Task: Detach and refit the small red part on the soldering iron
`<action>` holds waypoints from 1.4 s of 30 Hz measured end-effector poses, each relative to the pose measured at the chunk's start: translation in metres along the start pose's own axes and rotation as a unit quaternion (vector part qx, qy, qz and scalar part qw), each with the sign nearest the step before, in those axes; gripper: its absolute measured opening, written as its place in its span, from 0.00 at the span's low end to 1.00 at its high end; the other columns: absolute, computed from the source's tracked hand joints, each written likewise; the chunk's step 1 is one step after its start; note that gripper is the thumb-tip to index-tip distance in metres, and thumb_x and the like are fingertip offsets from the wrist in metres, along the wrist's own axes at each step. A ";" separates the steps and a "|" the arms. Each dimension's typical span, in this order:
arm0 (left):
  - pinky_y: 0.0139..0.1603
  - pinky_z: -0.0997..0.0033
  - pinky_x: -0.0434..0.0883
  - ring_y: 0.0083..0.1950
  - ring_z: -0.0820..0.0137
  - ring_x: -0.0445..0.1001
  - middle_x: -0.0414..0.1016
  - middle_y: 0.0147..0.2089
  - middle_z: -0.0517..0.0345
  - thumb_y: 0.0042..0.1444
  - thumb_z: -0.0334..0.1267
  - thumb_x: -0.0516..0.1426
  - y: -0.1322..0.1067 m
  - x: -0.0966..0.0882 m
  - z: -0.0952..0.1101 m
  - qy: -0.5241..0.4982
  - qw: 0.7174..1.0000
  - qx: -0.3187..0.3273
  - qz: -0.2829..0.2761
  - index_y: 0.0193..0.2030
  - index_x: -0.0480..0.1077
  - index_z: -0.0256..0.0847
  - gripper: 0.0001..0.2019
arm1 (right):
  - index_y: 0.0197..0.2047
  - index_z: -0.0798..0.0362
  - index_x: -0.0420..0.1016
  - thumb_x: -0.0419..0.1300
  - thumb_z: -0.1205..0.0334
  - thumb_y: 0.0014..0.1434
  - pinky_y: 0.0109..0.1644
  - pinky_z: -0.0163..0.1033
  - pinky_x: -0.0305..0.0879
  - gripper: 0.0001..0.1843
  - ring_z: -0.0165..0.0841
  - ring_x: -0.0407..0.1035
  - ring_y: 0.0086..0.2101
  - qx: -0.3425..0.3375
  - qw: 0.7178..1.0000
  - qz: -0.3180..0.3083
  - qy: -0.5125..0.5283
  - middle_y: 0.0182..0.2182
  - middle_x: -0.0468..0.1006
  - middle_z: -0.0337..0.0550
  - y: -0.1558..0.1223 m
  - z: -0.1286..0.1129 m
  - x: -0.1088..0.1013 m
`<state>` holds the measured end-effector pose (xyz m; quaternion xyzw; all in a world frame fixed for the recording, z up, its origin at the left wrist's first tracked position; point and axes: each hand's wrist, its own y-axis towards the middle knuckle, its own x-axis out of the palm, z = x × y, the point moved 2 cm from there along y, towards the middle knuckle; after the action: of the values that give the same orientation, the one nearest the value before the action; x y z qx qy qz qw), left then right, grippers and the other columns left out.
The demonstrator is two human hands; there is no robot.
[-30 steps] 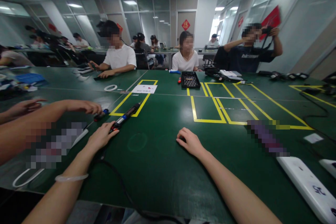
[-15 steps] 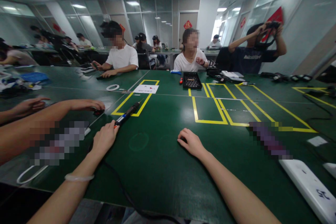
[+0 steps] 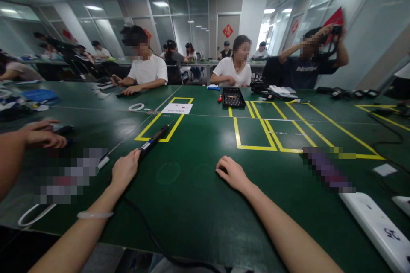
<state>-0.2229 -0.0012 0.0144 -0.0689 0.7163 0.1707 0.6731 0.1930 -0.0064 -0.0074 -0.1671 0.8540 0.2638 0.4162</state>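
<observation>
My left hand [image 3: 125,168] is closed around the handle of an electric screwdriver [image 3: 153,140], a slim black tool with a pale label and a thin metal tip. The tool slants away to the upper right, its tip over the yellow taped frame. A black cord [image 3: 144,217] runs beneath my left forearm to the table's near edge. My right hand [image 3: 232,172] rests on the green table [image 3: 192,209], fingers loosely curled and the thumb a little apart. Nothing shows in it, though the underside of the palm is hidden.
At left, a co-worker's hands [image 3: 45,136] are over dark items beside a blurred-out object [image 3: 77,175]. A white power strip [image 3: 371,222] lies at right. Farther back are a black tray [image 3: 233,98], a white paper [image 3: 177,108] and yellow tape outlines [image 3: 256,148]. People sit opposite.
The co-worker's arm at left has drawn back leftward from the dark item near the table seam. The person opposite has lowered a hand. My own hands have hardly moved.
</observation>
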 end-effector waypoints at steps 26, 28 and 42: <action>0.35 0.75 0.60 0.34 0.71 0.68 0.71 0.38 0.58 0.63 0.49 0.48 -0.080 -0.050 0.229 -0.284 0.769 0.493 -0.291 0.72 0.40 0.41 0.35 | 0.41 0.55 0.72 0.58 0.56 0.61 0.34 0.33 0.60 0.11 0.28 0.65 0.30 0.029 0.925 -0.034 0.378 0.32 0.74 0.40 0.003 0.003 0.002; 0.33 0.76 0.60 0.31 0.72 0.66 0.70 0.35 0.60 0.62 0.49 0.49 -0.080 -0.044 0.229 -0.294 0.763 0.490 -0.303 0.72 0.39 0.41 0.36 | 0.37 0.56 0.72 0.60 0.55 0.60 0.33 0.33 0.59 0.12 0.28 0.64 0.28 0.031 0.918 -0.041 0.393 0.30 0.73 0.39 0.003 0.003 0.003; 0.37 0.75 0.66 0.37 0.71 0.75 0.75 0.35 0.60 0.62 0.46 0.53 -0.080 -0.038 0.227 -0.420 0.787 0.416 -0.174 0.42 0.65 0.41 0.10 | 0.38 0.53 0.66 0.63 0.47 0.55 0.25 0.31 0.60 0.19 0.26 0.68 0.23 0.122 0.861 0.008 0.493 0.25 0.73 0.36 0.010 0.013 0.010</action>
<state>0.0203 -0.0040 0.0318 0.1730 0.3404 -0.2518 0.8893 0.1901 0.0084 -0.0195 -0.2163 0.9743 0.0434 -0.0447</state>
